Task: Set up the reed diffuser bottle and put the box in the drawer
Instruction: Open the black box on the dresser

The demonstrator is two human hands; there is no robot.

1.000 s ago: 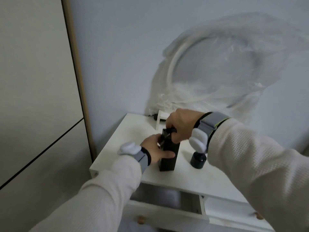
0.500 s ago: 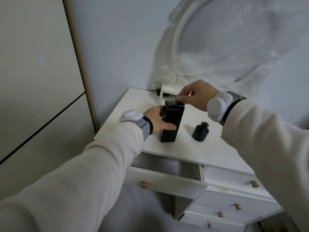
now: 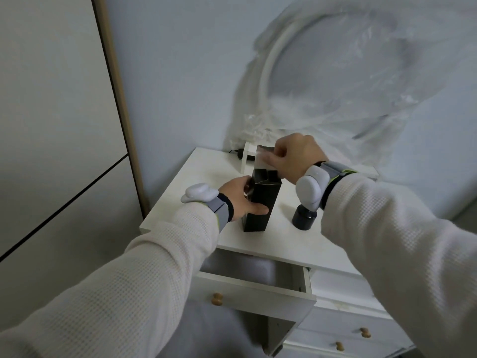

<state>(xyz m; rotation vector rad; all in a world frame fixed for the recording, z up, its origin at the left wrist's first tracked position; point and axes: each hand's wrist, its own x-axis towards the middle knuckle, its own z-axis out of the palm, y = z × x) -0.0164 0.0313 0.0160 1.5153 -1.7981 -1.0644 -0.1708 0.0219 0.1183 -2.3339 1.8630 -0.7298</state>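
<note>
From the head camera, the black box (image 3: pixel 260 202) stands upright on the white dresser (image 3: pixel 284 244) with its top flaps open. The left hand (image 3: pixel 238 200) wraps its fingers around the box's side. The right hand (image 3: pixel 294 157) pinches a pale packet (image 3: pixel 264 158) above the opening. The dark bottle (image 3: pixel 304 218) stands just beside the box (partly hidden by the wrist). Below, the drawer (image 3: pixel 255 293) is open.

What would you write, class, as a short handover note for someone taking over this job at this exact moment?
Left hand: grips the upright black box on the dresser top.
Right hand: pinches something pale at the box's open top; I cannot tell what.
Diffuser bottle: stands capped, right of the box.
Top drawer: open.
Done: box opened, bottle out.
Left: set up bottle, put box in drawer.
</note>
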